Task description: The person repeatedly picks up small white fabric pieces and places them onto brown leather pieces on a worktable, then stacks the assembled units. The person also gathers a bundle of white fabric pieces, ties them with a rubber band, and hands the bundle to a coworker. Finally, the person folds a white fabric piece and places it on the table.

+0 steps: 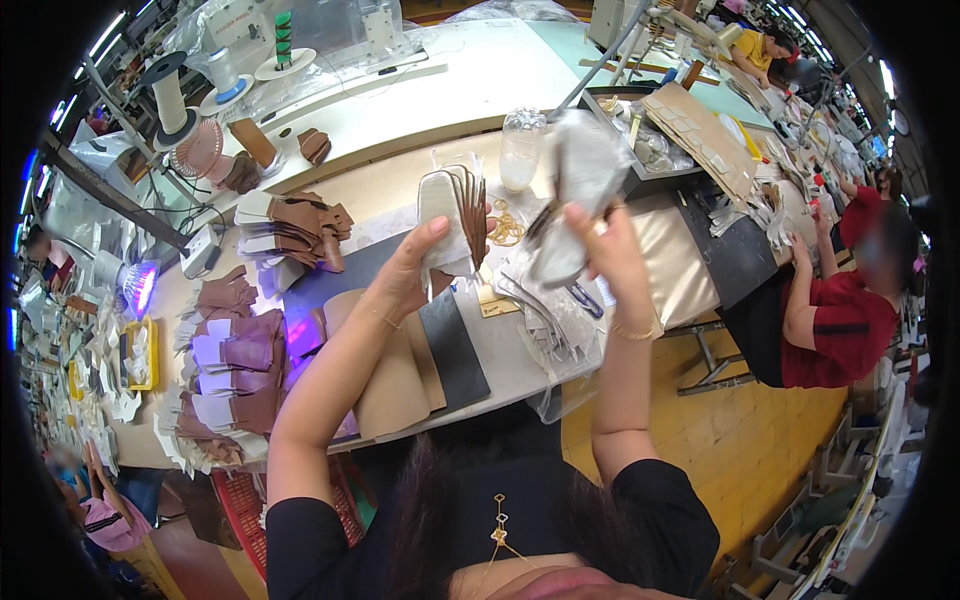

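Over your cluttered bench (pixel 520 360), both hands raised.
Left hand (pixel 405 275) grips the leather-piece stack (pixel 452 215); right hand (pixel 610 250) grips a clear plastic bag (pixel 580 180), closed around it.

Crowded workshop: long worktables (pixel 470 90), yellow floor (pixel 760 440).

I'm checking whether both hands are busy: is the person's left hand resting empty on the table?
No: the left hand is raised above the beige worktable, gripping a fanned stack of white and brown leather pieces.
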`<state>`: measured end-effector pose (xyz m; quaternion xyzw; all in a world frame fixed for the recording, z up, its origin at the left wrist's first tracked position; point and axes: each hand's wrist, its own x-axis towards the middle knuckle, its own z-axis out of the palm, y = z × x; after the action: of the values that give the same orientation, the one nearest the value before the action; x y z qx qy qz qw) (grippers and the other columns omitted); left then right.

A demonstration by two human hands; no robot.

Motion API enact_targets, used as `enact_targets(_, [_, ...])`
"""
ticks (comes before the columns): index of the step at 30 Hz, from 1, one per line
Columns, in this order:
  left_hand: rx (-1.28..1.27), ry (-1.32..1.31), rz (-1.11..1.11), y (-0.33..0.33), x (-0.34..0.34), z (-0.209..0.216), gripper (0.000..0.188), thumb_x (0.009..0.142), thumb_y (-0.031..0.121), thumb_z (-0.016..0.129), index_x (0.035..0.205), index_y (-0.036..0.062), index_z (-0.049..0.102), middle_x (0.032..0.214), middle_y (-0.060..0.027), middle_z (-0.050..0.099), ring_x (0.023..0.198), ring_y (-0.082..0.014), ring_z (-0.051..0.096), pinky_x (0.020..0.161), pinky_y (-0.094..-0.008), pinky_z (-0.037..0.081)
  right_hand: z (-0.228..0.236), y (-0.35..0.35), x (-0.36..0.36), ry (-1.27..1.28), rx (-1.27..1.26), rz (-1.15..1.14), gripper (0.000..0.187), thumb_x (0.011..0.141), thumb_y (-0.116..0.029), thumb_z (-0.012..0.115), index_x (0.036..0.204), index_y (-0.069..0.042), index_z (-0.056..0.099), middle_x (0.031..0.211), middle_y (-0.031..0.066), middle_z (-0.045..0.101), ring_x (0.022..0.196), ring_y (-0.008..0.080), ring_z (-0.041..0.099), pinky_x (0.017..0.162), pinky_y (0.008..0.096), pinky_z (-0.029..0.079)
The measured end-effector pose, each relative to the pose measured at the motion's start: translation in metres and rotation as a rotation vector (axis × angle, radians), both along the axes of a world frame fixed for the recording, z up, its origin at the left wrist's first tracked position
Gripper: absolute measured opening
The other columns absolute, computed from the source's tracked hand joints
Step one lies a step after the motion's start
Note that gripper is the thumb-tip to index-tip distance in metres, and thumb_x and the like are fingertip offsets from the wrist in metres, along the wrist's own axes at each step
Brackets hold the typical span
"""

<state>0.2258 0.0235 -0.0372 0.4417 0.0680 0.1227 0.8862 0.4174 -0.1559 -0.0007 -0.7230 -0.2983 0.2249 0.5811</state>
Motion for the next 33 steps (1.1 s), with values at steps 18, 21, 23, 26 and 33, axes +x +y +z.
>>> enact_targets(18, [-0.317,-0.108,0.178,0.005,-0.045,0.002,0.081,0.083,0.050,0.071,0.142,0.0012,0.044,0.136,-0.0186,0.056,0.124,-0.0337,0.055,0.111,-0.0477,0.041,0.064,0.006,-0.047,0.184,0.156,0.622,0.047,0.096,-0.025,0.065,0.131,0.004,0.056,0.116,0.0158,0.068,0.073,0.0150,0.072,0.065,0.0207,0.055])
enact_targets(21, [-0.511,-0.296,0.100,-0.008,-0.075,-0.004,0.085,0.084,0.056,0.067,0.144,0.0024,0.041,0.142,-0.0159,0.049,0.128,-0.0306,0.050,0.111,-0.0459,0.040,0.048,-0.004,-0.045,0.090,0.590,0.363,0.032,0.098,-0.016,0.059,0.124,0.003,0.058,0.108,0.0154,0.070,0.077,0.0148,0.073,0.068,0.0251,0.058])
enact_targets(23, [-0.693,-0.491,-0.038,-0.025,-0.096,-0.005,0.098,0.082,0.069,0.061,0.149,0.0030,0.034,0.145,-0.0159,0.045,0.130,-0.0314,0.048,0.112,-0.0471,0.038,0.027,-0.007,-0.055,0.367,0.661,0.319,0.039,0.093,-0.020,0.068,0.123,0.001,0.054,0.109,0.0144,0.066,0.091,0.0228,0.071,0.077,0.0307,0.056])
enact_targets(26, [-0.325,-0.127,0.181,-0.063,-0.120,-0.003,0.107,0.078,0.078,0.058,0.150,0.0038,0.030,0.144,-0.0178,0.045,0.130,-0.0379,0.047,0.106,-0.0543,0.044,-0.014,-0.001,-0.104,0.541,0.594,0.335,0.058,0.090,-0.027,0.071,0.133,-0.001,0.043,0.124,0.0164,0.057,0.111,0.0282,0.064,0.091,0.0360,0.051])
enact_targets(33, [-0.333,0.148,0.333,-0.123,-0.132,-0.012,0.108,0.065,0.075,0.073,0.140,0.0020,0.045,0.127,-0.0149,0.059,0.113,-0.0295,0.061,0.100,-0.0463,0.051,-0.040,-0.034,-0.152,0.662,0.443,0.501,0.097,0.081,-0.039,0.077,0.149,-0.013,0.013,0.143,0.0158,0.032,0.127,0.0304,0.047,0.109,0.0422,0.038])
